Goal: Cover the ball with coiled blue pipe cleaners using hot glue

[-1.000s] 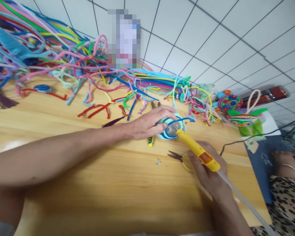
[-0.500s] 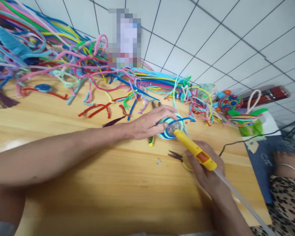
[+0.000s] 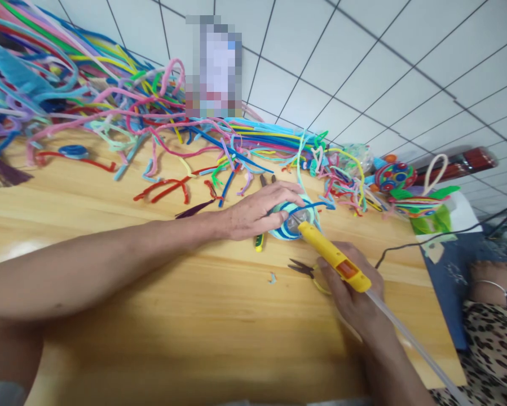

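Observation:
My left hand (image 3: 264, 211) is closed on the rim of a clear round piece wound with blue and mint pipe cleaners (image 3: 285, 230). Its thumb lies on the near side, and the fingers reach over the top. A blue pipe cleaner end (image 3: 321, 205) sticks out to the right. My right hand (image 3: 358, 293) grips a yellow glue gun (image 3: 333, 254), a long clear glue stick (image 3: 414, 344) trailing from its back. The gun's nozzle points at the round piece; whether it touches cannot be made out. Scissors with yellow handles (image 3: 304, 269) lie partly behind my right hand.
Pliers with green-yellow handles (image 3: 259, 242) lie partly under my left hand. Tangled pipe cleaners (image 3: 109, 96) line the tiled wall. Colourful finished ornaments (image 3: 395, 176) stand at the right. A black cord (image 3: 431, 232) crosses the table's right edge, where another person's arm (image 3: 490, 282) shows.

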Demonstrator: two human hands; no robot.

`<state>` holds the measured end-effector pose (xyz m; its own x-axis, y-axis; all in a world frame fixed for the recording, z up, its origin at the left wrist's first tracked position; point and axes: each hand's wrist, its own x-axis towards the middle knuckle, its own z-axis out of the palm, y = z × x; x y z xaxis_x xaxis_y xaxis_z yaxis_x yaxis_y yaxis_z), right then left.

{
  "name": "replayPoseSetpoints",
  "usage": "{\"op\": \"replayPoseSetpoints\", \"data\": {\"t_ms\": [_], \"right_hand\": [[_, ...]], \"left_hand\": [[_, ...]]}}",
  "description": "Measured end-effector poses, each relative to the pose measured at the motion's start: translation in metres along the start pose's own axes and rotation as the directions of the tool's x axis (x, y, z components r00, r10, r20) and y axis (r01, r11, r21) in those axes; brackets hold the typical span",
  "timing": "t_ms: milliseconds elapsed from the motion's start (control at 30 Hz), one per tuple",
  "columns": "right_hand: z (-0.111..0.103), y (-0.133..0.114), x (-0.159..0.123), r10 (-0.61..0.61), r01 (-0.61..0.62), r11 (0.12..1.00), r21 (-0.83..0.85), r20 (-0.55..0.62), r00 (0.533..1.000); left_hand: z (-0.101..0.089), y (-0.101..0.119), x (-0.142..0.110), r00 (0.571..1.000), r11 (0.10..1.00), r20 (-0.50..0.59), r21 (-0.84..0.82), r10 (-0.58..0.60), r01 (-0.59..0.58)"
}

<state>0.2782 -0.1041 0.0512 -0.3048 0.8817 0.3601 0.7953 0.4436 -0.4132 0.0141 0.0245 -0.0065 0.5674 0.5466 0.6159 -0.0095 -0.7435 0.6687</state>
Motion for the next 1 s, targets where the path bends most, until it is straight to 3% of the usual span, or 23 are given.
{"op": "replayPoseSetpoints", "data": {"t_ms": [500,1000], "right_hand": [[0.0000,-0.0023,0.0046,-0.055,0.054,0.998,-0.043,-0.024,0.998],[0.0016,-0.0011,0.0042,-0.036,0.034,0.998,-0.061,-0.042,0.998]], "left_hand": [[-0.0012,0.0013,0.0007,1.000,1.000,0.007,0.005,0.014,-0.014],[-0.0003,0.0001,0.0006,1.000,1.000,-0.002,-0.001,-0.001,0.001]]}}
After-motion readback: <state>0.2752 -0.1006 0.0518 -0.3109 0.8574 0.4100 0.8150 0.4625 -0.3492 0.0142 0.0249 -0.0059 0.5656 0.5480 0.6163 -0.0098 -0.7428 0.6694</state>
